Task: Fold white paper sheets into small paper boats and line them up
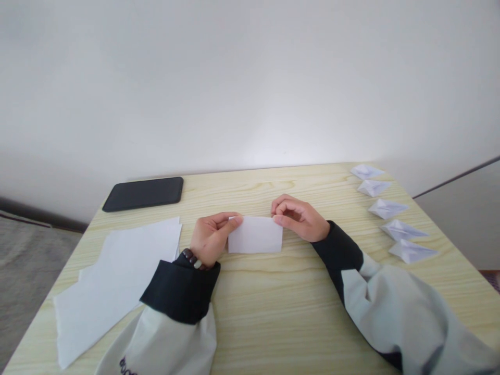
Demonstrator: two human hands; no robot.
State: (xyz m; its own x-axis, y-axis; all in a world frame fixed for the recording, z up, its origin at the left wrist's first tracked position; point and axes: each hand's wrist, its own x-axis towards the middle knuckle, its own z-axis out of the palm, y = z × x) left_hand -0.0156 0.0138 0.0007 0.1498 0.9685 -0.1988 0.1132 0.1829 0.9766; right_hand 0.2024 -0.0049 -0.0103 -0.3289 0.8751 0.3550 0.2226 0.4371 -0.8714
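Note:
Between my hands, above the middle of the table, is a small white rectangular piece of paper (255, 237), its long side running left to right. My left hand (213, 234) pinches its upper left corner, thumb in front and fingers behind. At the upper right corner, my right hand (299, 216) grips the paper between thumb and curled fingers. Whether the paper is a single sheet or folded in layers I cannot tell. A beaded bracelet (192, 259) circles my left wrist.
White paper sheets (117, 281) lie overlapping on the left of the wood-grain table (269, 323). Behind them rests a black phone-like slab (144, 194). Several folded white paper boats (388, 209) line the right edge. A pale wall (250, 83) rises directly behind the table.

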